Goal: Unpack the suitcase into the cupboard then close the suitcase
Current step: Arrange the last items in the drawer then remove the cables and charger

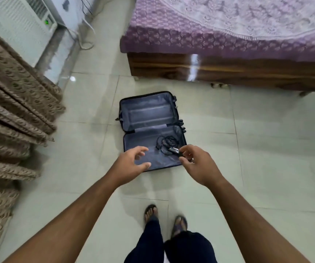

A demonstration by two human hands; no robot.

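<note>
The suitcase [151, 130] lies flat and open on the tiled floor [267, 149], between the bed [229, 35] and the person's feet [165, 218], both halves showing a grey-blue lining. The far half holds nothing that can be seen; in the near half, toward its right side, lies a tangle of black cable [167, 144]. The right hand [196, 164] reaches over the near right corner of the case, its thumb and fingers pinching a small dark, shiny object [174, 150] at the end of the cable; what it is cannot be made out. The left hand [132, 161] hovers over the near left part of the case, fingers spread and loosely curved, holding nothing. To the left hangs a brown patterned curtain [10, 120], and a white air conditioner [19, 25] sits beyond it. No cupboard is in view.
</note>
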